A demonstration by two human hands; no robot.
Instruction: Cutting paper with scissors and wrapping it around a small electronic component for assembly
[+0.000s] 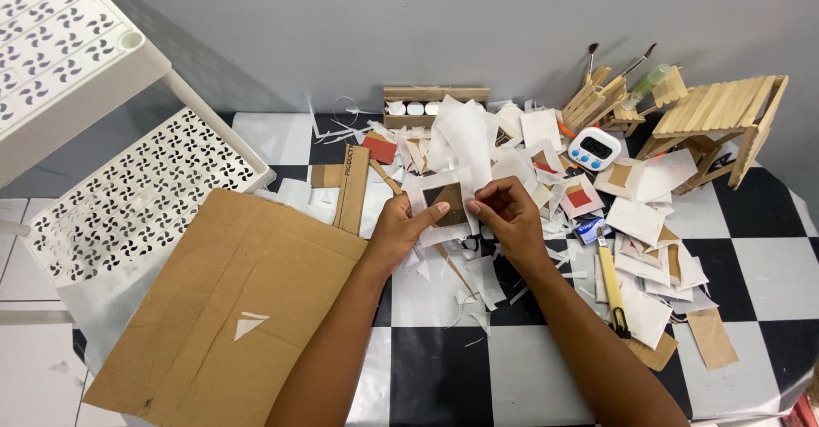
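Carefully — left hand (399,226) and right hand (505,209) pinched on the brown square (447,203), white paper (424,190) kept taut — edges smoothed evenly.

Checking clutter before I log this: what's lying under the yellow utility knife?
The yellow utility knife lies on overlapping white paper pieces on the checkered table. Whatever sits beneath those sheets is covered. Both hands are elsewhere, holding a small brown square.

A plain grey wall (409,17) stands behind the black-and-white chequered table (444,376); a white perforated plastic shelf rack (94,137) stands left
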